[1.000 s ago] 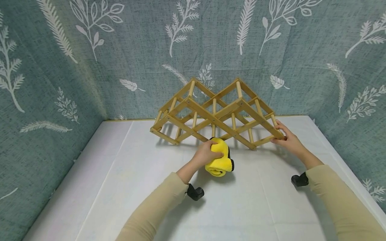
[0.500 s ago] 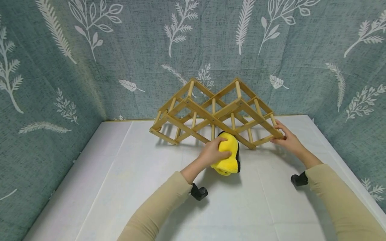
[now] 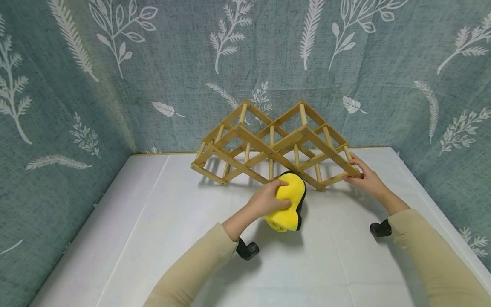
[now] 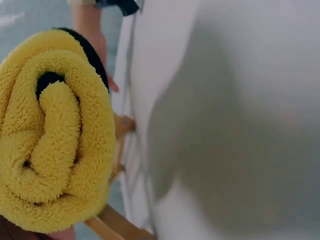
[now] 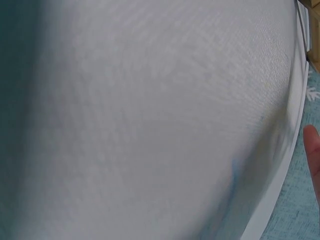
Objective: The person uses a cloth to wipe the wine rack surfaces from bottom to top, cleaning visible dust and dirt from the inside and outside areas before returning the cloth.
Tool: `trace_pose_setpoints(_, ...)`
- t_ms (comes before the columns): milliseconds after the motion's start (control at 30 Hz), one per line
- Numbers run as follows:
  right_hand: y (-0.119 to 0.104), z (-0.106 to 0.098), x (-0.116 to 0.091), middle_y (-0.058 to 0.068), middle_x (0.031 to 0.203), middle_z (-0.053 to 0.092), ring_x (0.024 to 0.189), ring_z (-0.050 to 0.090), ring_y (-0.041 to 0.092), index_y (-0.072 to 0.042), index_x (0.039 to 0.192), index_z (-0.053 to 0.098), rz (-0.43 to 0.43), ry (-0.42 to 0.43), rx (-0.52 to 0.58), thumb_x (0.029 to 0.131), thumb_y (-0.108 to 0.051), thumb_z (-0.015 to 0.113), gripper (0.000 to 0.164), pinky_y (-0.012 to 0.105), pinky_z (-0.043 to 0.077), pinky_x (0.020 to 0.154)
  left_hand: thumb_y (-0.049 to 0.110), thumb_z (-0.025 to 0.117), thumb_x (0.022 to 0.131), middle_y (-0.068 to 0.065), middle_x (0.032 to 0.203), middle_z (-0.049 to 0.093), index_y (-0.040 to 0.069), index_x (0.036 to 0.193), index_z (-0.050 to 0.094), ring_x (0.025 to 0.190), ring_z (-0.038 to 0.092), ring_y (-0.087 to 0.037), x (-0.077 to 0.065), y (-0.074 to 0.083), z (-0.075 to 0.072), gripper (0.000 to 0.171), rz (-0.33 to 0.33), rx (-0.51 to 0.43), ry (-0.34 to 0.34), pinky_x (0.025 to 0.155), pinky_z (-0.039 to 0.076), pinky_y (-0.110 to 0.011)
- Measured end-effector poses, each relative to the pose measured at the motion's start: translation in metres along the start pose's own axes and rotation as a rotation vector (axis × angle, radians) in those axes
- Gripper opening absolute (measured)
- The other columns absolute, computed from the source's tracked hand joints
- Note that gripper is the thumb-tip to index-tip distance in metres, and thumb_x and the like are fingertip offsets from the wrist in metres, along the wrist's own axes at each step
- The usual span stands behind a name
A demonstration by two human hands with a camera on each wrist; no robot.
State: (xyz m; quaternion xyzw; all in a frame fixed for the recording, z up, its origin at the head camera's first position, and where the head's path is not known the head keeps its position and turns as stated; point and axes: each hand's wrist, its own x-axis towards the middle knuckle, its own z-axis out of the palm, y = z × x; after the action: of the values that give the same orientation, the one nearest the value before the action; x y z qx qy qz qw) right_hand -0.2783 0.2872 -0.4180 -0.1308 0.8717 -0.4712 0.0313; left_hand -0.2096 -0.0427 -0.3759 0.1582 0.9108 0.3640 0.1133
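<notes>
A rolled yellow towel point(image 3: 292, 190) with black edging is gripped by my left hand point(image 3: 266, 199), thumb and fingers around its left side. It is held at the front of a folding wooden rack point(image 3: 271, 152), its upper end overlapping the lower front slats; whether they touch, I cannot tell. The left wrist view shows the spiral end of the towel point(image 4: 65, 135) close up. My right hand point(image 3: 366, 177) holds the rack's lower right corner between thumb and fingers. Only part of that hand point(image 5: 313, 157) shows at the right wrist view's edge.
A white cloth-covered table point(image 3: 161, 238) lies under everything. Behind the rack hangs a teal curtain point(image 3: 172, 76) with white leaf prints, and similar fabric walls stand left and right. Black wrist camera mounts point(image 3: 248, 250) hang below both sleeves.
The towel moved right along the rack's front, then came slightly back toward me and tilted, with my left hand on it. The right hand and the rack have stayed put.
</notes>
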Motion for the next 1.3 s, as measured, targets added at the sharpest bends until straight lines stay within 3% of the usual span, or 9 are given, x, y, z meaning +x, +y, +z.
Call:
trace_pose_setpoints(167,0.001,0.0,0.0,-0.002,0.154,-0.001,0.116,0.044,0.045,-0.02,0.12,0.04,0.012,0.0,-0.011,0.088,-0.029,0.061,0.039,0.031,0.039,0.081,0.028,0.069,0.079,-0.01,0.126,0.054,0.008,0.127,0.051,0.109,0.053,-0.026,0.0,-0.023,-0.002,0.056,-0.154,-0.018,0.004,0.088,0.043,-0.04)
trace_pose_setpoints(267,0.0,0.0,0.0,-0.003,0.154,-0.001,0.116,0.044,0.045,-0.019,0.12,0.039,0.014,0.002,-0.004,0.088,-0.029,0.061,0.04,0.037,0.038,0.084,0.026,0.07,0.078,-0.012,0.126,0.054,0.004,0.126,0.051,0.111,0.052,-0.027,0.003,-0.031,-0.002,0.056,-0.179,-0.028,-0.006,0.09,0.042,-0.04)
trace_pose_setpoints(367,-0.001,-0.001,-0.001,-0.002,0.154,-0.002,0.117,0.043,0.044,-0.019,0.12,0.039,0.014,0.001,-0.002,0.088,-0.028,0.061,0.04,0.033,0.038,0.082,0.026,0.069,0.079,-0.013,0.127,0.053,0.003,0.127,0.051,0.113,0.051,-0.028,0.008,-0.033,0.002,0.056,-0.173,-0.04,0.0,0.092,0.042,-0.041)
trace_pose_setpoints(500,-0.001,0.0,-0.002,0.002,0.154,-0.002,0.119,0.04,0.045,-0.017,0.121,0.039,0.014,-0.002,-0.004,0.088,-0.027,0.06,0.041,0.029,0.038,0.08,0.027,0.069,0.08,-0.012,0.126,0.054,0.004,0.127,0.05,0.112,0.052,-0.027,0.016,-0.031,0.009,0.056,-0.142,-0.045,0.021,0.091,0.042,-0.04)
trace_pose_setpoints(700,0.0,0.001,-0.001,0.002,0.154,-0.005,0.115,0.044,0.045,-0.015,0.124,0.036,0.033,-0.01,0.014,0.088,-0.027,0.061,0.045,0.042,0.036,0.086,0.028,0.069,0.08,-0.009,0.123,0.056,0.009,0.127,0.051,0.105,0.054,-0.023,0.02,-0.021,0.016,0.054,-0.07,-0.019,0.066,0.085,0.044,-0.036)
trace_pose_setpoints(933,0.0,0.001,0.001,0.003,0.154,-0.003,0.123,0.036,0.045,-0.013,0.122,0.037,0.027,-0.007,0.012,0.088,-0.026,0.061,0.044,0.029,0.037,0.082,0.033,0.067,0.081,-0.006,0.124,0.057,0.014,0.127,0.05,0.106,0.054,-0.023,0.021,-0.005,0.013,0.053,0.008,0.002,0.1,0.084,0.044,-0.034)
trace_pose_setpoints(1100,0.0,0.001,-0.001,-0.001,0.154,-0.003,0.118,0.041,0.045,-0.015,0.122,0.038,0.024,-0.002,0.019,0.088,-0.028,0.061,0.043,0.042,0.036,0.086,0.032,0.067,0.082,-0.006,0.127,0.055,0.014,0.129,0.049,0.106,0.054,-0.021,0.016,-0.001,0.012,0.053,0.031,-0.039,0.104,0.083,0.044,-0.032)
trace_pose_setpoints(1200,0.0,0.001,-0.002,-0.005,0.154,-0.003,0.115,0.043,0.043,-0.017,0.121,0.038,0.023,0.006,0.019,0.088,-0.029,0.06,0.042,0.044,0.036,0.088,0.033,0.067,0.082,-0.005,0.129,0.054,0.015,0.13,0.049,0.099,0.056,-0.017,0.012,0.004,0.01,0.054,0.085,-0.057,0.103,0.078,0.045,-0.028)
trace_pose_setpoints(1300,0.002,0.001,-0.001,-0.004,0.154,-0.003,0.116,0.043,0.043,-0.016,0.121,0.038,0.009,0.005,0.019,0.088,-0.027,0.06,0.041,0.034,0.038,0.086,0.031,0.067,0.082,-0.005,0.124,0.056,0.016,0.13,0.049,0.084,0.055,-0.013,0.008,0.012,0.006,0.053,0.169,-0.069,0.1,0.068,0.045,-0.023)
